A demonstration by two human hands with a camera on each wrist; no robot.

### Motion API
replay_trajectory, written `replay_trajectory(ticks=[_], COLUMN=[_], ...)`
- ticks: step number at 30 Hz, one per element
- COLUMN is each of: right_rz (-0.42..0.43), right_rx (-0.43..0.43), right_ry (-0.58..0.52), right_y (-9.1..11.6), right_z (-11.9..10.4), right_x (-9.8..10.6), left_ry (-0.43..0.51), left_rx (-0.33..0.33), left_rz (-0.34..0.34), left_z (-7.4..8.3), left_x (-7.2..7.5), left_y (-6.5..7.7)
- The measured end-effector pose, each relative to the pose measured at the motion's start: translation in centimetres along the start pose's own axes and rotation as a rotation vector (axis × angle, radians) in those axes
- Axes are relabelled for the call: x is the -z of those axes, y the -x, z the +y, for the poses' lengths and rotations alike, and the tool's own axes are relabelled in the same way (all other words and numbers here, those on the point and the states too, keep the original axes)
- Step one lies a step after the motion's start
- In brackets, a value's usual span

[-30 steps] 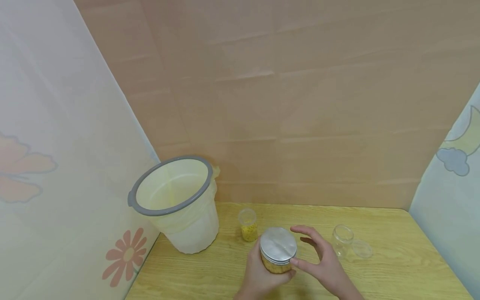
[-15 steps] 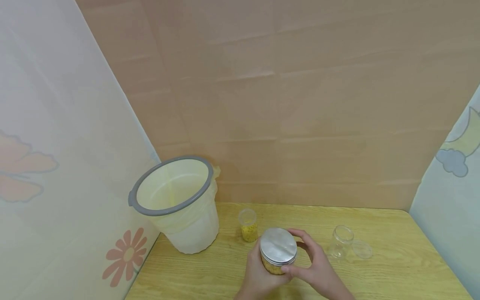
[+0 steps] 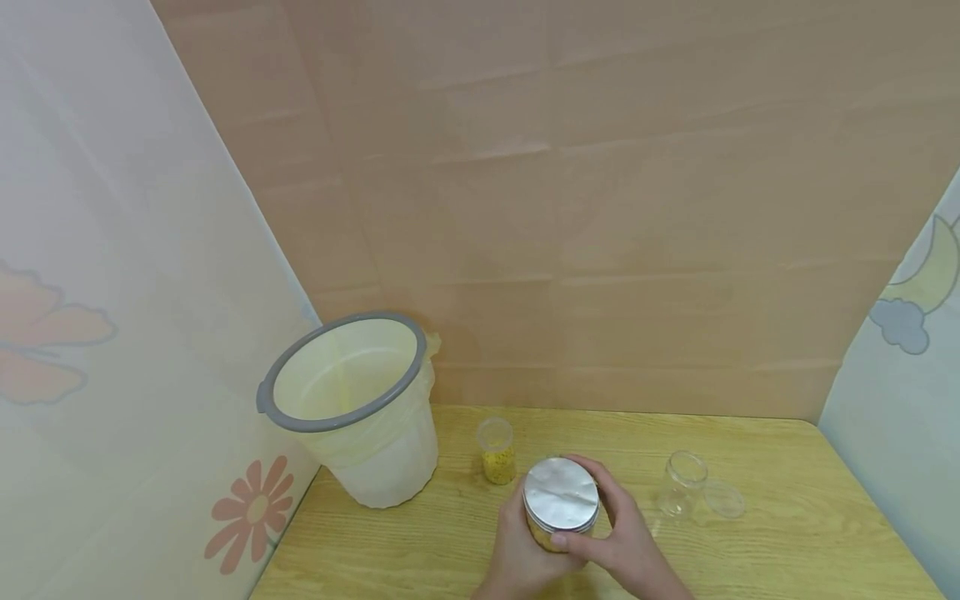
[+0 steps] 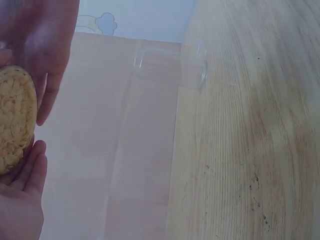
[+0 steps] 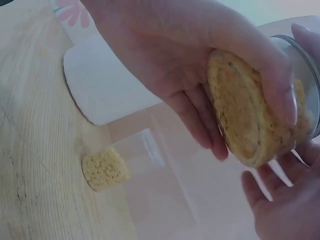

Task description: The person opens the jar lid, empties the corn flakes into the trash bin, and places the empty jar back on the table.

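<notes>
A clear jar [image 5: 240,115] of yellow flakes, perhaps pasta or cereal, is held above the table under a silver lid [image 3: 561,494]. My left hand [image 3: 521,542] grips the jar's body from the left; in the right wrist view its thumb lies across the side. From the right, my right hand [image 3: 626,537] holds the lid's edge, thumb in front and index finger behind. The left wrist view shows the flake-filled base of the jar between both hands. Parts of the fingers are hidden behind the jar.
A small clear jar [image 3: 497,462] partly filled with yellow pieces stands behind the hands. To the right are an empty clear jar [image 3: 684,483] and a clear round lid [image 3: 724,498]. A lined bin [image 3: 390,467] with a grey rim stands at the left on the wooden table [image 3: 810,533].
My right hand has come in from the right and closed around the lid's edge, its thumb shifting left along the front. The jar has moved slightly right and its lid catches more light.
</notes>
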State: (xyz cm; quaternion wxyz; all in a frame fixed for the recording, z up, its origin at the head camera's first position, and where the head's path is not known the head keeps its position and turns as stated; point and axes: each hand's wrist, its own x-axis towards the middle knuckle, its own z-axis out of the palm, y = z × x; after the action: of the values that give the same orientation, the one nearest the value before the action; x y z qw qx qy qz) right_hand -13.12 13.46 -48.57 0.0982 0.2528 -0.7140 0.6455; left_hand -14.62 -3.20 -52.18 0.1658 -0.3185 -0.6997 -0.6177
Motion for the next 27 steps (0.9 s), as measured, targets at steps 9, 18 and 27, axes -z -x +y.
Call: replay_trajectory(ticks=[9, 18, 27], right_rz=[0.043, 0.054, 0.114], right_rx=[0.041, 0.169, 0.149], right_ry=[-0.074, -0.189, -0.21], right_y=[-0.5, -0.7, -0.6], right_z=[-0.8, -1.0, -0.8], right_x=[0.3, 1.5, 2.4], left_ry=[0.031, 0.079, 0.017], left_rx=[0.148, 0.275, 0.307], left_rz=[-0.016, -0.003, 0.078], left_z=[0.2, -0.1, 0.2], left_x=[0.0, 0.7, 2.1], left_y=[0.6, 1.0, 0.6])
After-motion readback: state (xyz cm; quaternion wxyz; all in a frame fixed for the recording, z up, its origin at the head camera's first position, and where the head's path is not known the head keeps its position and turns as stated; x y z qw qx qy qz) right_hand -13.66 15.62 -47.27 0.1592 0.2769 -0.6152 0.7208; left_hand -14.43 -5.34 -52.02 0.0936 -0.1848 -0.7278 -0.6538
